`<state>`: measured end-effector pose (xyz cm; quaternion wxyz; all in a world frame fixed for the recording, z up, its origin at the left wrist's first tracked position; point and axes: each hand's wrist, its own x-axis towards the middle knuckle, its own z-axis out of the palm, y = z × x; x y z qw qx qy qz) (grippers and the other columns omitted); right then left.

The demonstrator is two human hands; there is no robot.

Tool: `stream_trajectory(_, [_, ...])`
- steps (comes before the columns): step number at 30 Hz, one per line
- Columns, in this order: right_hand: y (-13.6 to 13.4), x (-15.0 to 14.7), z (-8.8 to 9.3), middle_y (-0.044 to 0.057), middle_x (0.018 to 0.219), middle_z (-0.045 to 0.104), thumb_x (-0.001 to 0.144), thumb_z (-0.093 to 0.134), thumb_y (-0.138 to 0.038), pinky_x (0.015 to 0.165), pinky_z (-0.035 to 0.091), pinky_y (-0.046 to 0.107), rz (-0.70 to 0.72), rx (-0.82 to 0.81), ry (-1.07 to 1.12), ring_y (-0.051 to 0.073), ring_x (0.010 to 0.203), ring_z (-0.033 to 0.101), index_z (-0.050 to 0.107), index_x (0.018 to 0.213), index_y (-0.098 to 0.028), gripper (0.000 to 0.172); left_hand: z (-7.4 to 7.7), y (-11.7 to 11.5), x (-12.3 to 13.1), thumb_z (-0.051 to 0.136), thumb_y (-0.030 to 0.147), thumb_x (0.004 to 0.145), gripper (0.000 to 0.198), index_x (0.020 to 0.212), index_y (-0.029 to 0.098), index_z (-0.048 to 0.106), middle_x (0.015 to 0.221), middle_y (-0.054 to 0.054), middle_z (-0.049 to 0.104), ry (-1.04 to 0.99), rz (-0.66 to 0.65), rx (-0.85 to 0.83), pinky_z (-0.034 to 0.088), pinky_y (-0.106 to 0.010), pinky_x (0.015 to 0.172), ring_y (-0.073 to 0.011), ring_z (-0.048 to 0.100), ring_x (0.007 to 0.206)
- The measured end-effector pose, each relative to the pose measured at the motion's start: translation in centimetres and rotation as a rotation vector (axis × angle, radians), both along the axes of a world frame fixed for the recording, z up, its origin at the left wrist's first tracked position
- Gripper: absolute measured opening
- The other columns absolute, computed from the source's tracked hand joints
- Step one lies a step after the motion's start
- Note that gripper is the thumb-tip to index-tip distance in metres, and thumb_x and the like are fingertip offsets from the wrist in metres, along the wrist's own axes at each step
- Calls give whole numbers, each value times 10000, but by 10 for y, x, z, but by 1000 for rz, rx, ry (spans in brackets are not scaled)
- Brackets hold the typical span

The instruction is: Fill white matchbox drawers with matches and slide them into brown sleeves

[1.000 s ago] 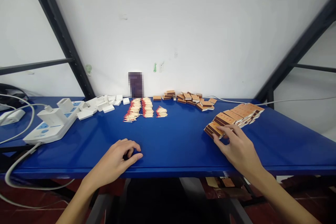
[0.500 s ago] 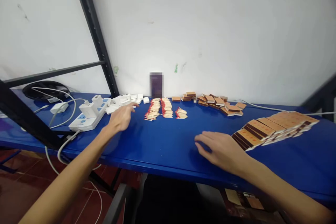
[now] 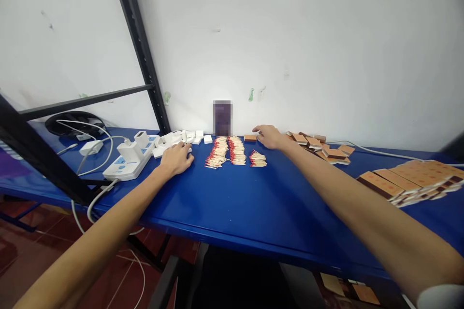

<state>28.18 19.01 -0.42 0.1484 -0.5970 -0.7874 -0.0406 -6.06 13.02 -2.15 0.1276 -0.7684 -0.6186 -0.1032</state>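
My left hand (image 3: 176, 158) is stretched out over the blue table (image 3: 232, 203), fingers curled down on a white inner tray at the near edge of the pile of white trays (image 3: 181, 136). My right hand (image 3: 268, 136) reaches to the back of the table and rests on the left end of the loose brown matchbox sleeves (image 3: 319, 144), fingers bent over them. Between the two hands lie rows of red-tipped matches (image 3: 232, 150). What either hand grips is hidden under its fingers.
A white power strip (image 3: 128, 160) with plugs and cables sits at the left. A fanned row of brown matchboxes (image 3: 409, 177) lies at the right. A black shelf post (image 3: 141, 46) rises behind the left hand. A dark blurred object (image 3: 222, 117) leans on the wall.
Both hands moved away from me toward the back of the table: the left onto the white trays, the right from the table's middle to the brown sleeves. The view shifted left.
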Motion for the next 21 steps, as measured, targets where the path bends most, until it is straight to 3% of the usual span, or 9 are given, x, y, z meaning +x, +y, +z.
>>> stream_trajectory(3, [19, -13, 0, 132, 1309, 600, 886, 527, -77, 999, 428, 337, 42, -69, -65, 221, 1179, 559, 591, 1247, -139, 371, -3, -4, -11, 392, 379, 889, 480, 1292, 174, 556, 1187, -154, 591, 29, 18, -10, 473, -429, 842, -340, 597, 1061])
stream_trajectory(7, [31, -28, -5, 93, 1224, 605, 929, 591, -320, 900, 509, 434, 7, -132, -142, 217, 1052, 608, 593, 1193, -162, 308, -4, -9, -21, 377, 463, 896, 520, 1162, 94, 629, 1101, -201, 572, 28, 47, -30, 457, -487, 842, -376, 598, 1011])
stream_trajectory(10, [26, -31, -3, 103, 1203, 607, 932, 575, -310, 910, 486, 430, -32, -92, -159, 233, 1076, 586, 578, 1202, -151, 313, 1, -26, -18, 404, 528, 906, 505, 1161, 152, 623, 1035, -137, 573, -74, -96, -14, 410, -512, 915, -324, 585, 982])
stream_trajectory(14, [-11, -27, 9, 164, 1232, 601, 910, 508, -186, 922, 415, 356, -65, 15, -124, 276, 1172, 513, 499, 1292, -125, 386, 6, -68, 0, 518, 500, 892, 408, 1153, 195, 590, 875, -32, 563, -490, -402, 14, 470, -328, 750, -182, 553, 766])
stream_trajectory(18, [-76, -10, 12, 173, 1209, 607, 865, 530, -204, 846, 415, 342, -92, 36, -117, 296, 1120, 541, 446, 1341, -128, 489, -1, -112, 23, 633, 384, 848, 310, 1091, 194, 602, 647, 51, 436, -799, -503, 90, 403, -222, 571, -101, 433, 577])
stream_trajectory(21, [-119, 6, 1, 177, 1143, 622, 859, 526, -187, 814, 409, 340, -130, -27, -198, 297, 1074, 564, 485, 1307, -129, 453, -6, -136, 38, 654, 295, 838, 290, 1107, 211, 583, 684, 46, 489, -881, -618, 36, 413, -205, 547, -91, 451, 579])
